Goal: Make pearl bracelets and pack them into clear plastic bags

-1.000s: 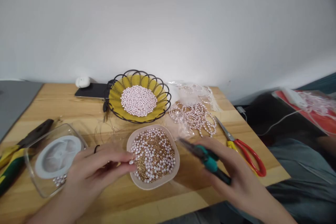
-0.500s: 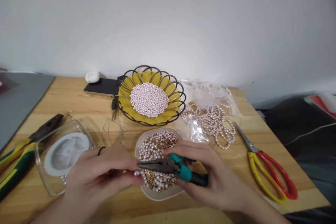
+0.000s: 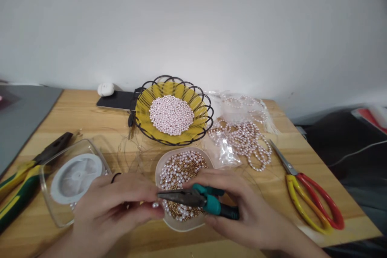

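My right hand [image 3: 242, 205] is closed round the teal and black handles of needle-nose pliers [image 3: 187, 197], whose narrow jaws point left. Their tip meets the fingertips of my left hand [image 3: 117, 201], which are pinched together. A small pearl bead [image 3: 155, 205] shows at that pinch, just below the jaw tip; any thread or wire on it is too fine to make out. Beneath both hands stands a pale bowl [image 3: 176, 225] with pearl strands and gold bead chain [image 3: 184, 169] inside. My hands and the pliers hide part of it.
Behind the bowl is a yellow basket [image 3: 140, 119] of pink beads. Bead strands [image 3: 248, 141] and plastic bags lie right of it, near red-and-yellow scissors [image 3: 308, 193]. A clear box with a white spool [image 3: 75, 177] and green-yellow pliers [image 3: 27, 185] lie left. A phone [image 3: 116, 100] rests at the back.
The plier jaws have tilted slightly, and their handles look spread a little wider. The bead at my left fingertips has shifted slightly down and left. Both hands stay nearly in place.
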{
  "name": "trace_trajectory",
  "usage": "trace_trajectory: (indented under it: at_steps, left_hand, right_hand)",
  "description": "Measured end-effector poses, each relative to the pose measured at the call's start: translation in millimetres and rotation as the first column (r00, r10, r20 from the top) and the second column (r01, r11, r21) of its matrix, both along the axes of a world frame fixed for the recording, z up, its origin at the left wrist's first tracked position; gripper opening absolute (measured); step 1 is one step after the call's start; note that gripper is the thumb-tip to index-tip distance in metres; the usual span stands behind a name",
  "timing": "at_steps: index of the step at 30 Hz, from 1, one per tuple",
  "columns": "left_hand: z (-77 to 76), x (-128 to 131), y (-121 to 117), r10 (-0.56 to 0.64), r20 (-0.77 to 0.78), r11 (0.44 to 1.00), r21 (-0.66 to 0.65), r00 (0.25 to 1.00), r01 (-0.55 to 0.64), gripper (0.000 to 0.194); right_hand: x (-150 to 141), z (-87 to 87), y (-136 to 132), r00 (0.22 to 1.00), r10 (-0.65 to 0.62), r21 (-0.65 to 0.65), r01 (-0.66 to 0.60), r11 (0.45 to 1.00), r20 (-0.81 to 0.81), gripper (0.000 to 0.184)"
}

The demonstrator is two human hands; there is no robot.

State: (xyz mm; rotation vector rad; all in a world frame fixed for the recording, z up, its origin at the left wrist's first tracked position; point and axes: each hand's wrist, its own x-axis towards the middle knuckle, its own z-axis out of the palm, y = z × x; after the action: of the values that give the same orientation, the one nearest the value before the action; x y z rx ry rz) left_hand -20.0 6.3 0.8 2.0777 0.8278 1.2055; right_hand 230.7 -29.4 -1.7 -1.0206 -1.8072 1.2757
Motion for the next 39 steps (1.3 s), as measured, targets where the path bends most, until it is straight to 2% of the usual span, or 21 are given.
trace_trajectory:
  at_steps: [5, 11, 16, 21, 24, 28, 30, 32, 34, 37, 39]
  left_hand:
    - [-1.0, -1.7, -0.9, -0.002, -0.004, 1.0, -0.026, 1.0, 0.002, 0.016]
    - [1.2, -0.9, -2.1, 0.006, -0.024, 1.0, -0.01, 1.0, -0.006, 0.018]
    - [1.2, -1.8, -3.2, 0.013, -0.009, 0.999, -0.038, 1.0, -0.013, 0.01]
    - [-1.0, -2.4, -5.2, 0.065, -0.018, 0.997, -0.033, 0.998, -0.065, 0.017]
    - [-2.4, -0.9, -6.8, 0.124, -0.064, 0.992, 0.004, 0.99, -0.124, 0.023]
    - [-3.1, 1.4, -8.6, 0.164, -0.064, 0.986, 0.015, 0.984, -0.164, 0.028]
    - [-1.9, 2.6, -9.3, 0.184, -0.063, 0.983, 0.009, 0.981, -0.183, 0.029]
    - [0.6, 3.9, -9.7, 0.193, -0.067, 0.981, 0.023, 0.979, -0.192, 0.03]
    - [3.4, 4.8, -9.8, 0.182, -0.069, 0.983, 0.04, 0.981, -0.179, 0.029]
    - [4.7, 4.0, -9.2, 0.163, -0.075, 0.986, 0.047, 0.984, -0.16, 0.024]
    - [2.8, 2.2, -8.6, 0.161, -0.069, 0.987, 0.038, 0.985, -0.158, 0.021]
  right_hand:
    - [0.3, 1.2, -0.5, 1.0, -0.014, -0.019, 0.014, 1.0, 0.005, 0.049]
    - [0.0, 2.9, 1.1, 1.0, -0.006, 0.024, 0.006, 1.0, 0.022, 0.049]
    - [-1.2, 4.7, 0.0, 0.998, -0.034, 0.047, 0.032, 0.998, 0.06, 0.04]
    - [-4.4, 3.2, -1.4, 0.989, -0.078, 0.155, 0.059, 0.986, 0.125, 0.034]
    - [-6.4, -4.4, -3.9, 0.971, -0.146, 0.292, 0.086, 0.953, 0.191, 0.044]
    - [-9.4, -19.7, -9.8, 0.913, -0.303, 0.513, 0.129, 0.849, 0.273, 0.048]
    - [-10.5, -26.0, -11.6, 0.881, -0.368, 0.586, 0.135, 0.799, 0.299, 0.05]
    - [-10.1, -29.2, -11.0, 0.874, -0.386, 0.618, 0.134, 0.775, 0.294, 0.052]
    - [-7.3, -29.1, -7.8, 0.899, -0.353, 0.592, 0.141, 0.793, 0.259, 0.051]
    - [1.2, -23.8, -0.5, 0.957, -0.233, 0.43, 0.139, 0.892, 0.174, 0.045]
    - [7.5, -19.2, 3.8, 0.977, -0.179, 0.33, 0.131, 0.935, 0.118, 0.043]
